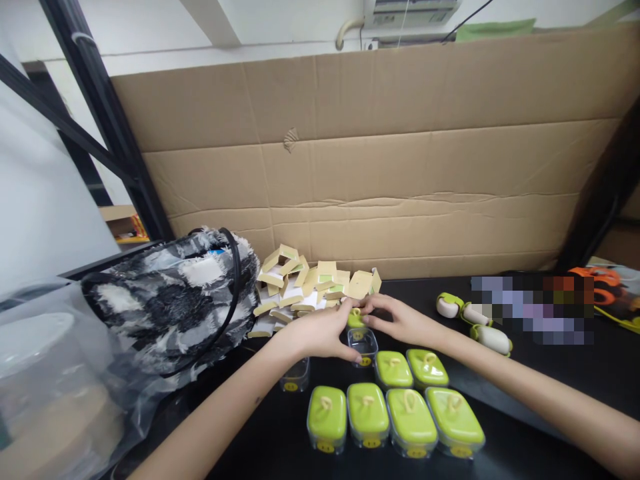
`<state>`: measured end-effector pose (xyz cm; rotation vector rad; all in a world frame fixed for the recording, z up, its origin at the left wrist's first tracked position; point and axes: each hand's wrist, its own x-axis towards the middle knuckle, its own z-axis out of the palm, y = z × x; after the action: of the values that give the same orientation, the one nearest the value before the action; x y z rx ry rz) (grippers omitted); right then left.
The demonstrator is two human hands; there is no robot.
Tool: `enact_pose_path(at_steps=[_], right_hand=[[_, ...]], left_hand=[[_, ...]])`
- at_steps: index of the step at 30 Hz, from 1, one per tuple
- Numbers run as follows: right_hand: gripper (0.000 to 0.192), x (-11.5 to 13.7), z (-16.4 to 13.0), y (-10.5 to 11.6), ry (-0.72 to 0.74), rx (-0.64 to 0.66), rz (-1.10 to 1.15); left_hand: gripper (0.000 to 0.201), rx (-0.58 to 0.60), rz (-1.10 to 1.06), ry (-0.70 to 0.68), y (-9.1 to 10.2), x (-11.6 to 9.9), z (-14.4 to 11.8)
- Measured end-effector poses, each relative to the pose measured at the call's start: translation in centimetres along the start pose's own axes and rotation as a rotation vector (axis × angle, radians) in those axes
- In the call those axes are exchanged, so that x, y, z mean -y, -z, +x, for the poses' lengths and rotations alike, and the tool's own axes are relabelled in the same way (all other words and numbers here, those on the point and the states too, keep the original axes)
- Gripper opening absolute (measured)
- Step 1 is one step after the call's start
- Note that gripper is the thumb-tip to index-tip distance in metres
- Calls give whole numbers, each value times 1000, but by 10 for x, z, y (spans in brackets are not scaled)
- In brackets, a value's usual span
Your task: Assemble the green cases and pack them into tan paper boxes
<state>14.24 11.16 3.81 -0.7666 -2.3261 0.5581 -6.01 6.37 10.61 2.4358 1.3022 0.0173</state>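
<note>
Both my hands meet over a small clear plastic box point(363, 344) on the black table point(540, 373). My left hand point(320, 330) and my right hand point(397, 320) together pinch a green lid point(355, 318) just above that box. Another clear box without a lid point(296, 377) stands by my left wrist. Several closed boxes with green lids point(395, 410) sit in rows in front of me. A heap of small tan and white cardboard pieces point(307, 283) lies just beyond my fingers.
A fuzzy black-and-white bag point(175, 300) lies at the left, with a clear plastic bag point(50, 380) before it. Green-and-cream rollers point(475, 320) lie at the right. A cardboard sheet point(380, 160) walls off the back. Black frame posts point(107, 120) stand at the left.
</note>
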Motion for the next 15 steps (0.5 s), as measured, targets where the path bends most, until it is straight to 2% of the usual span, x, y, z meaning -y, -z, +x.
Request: enact_pose_path(at_steps=[4,7,9,12,15], right_hand=[[17,-1,1,10,14,34,-143],[22,-9,-1,34,-58,6,-306],[23,-20,-7,58,-156,-14,-449],[24,-40,-21,90,-358,26,-680],[27,-56,-36,105,-563,108,-852]], left_hand=[[77,-7,16,-7,0,1,0],[81,-20,41,4,0,0,-1],[83,-31,59,7,0,-1,-3],[74,-59,85,-1,0,-4,-5],[61,-94,114,-26,0,-6,-5]])
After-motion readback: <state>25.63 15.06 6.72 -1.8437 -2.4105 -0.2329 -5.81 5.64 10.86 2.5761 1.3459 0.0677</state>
